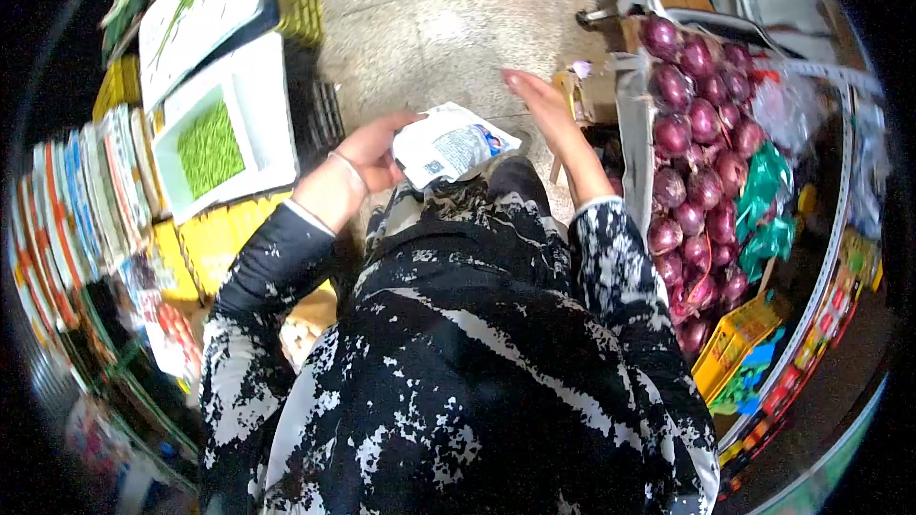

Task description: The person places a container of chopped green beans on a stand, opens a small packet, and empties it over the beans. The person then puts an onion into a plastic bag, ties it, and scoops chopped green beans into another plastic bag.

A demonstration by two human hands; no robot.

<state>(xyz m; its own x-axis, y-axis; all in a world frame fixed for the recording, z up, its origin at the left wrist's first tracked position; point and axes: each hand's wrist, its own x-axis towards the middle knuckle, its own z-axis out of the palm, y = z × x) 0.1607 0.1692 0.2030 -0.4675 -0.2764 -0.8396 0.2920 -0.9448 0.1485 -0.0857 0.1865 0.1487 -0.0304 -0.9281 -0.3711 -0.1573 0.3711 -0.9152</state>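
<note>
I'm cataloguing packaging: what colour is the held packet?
The packet is mostly white, with dark print and a blue patch; see the head view.

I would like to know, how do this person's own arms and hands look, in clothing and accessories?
The left sleeve and right sleeve are long, black with irregular white splotches. The left hand and right hand wear no gloves. A thin pale band circles the left wrist.

Packet [448, 143] in your left hand [367, 153] brightly lit, print soft; floor [429, 33] ahead bright; outward past your right hand [544, 105], edges curve, blur, fall black.
</note>
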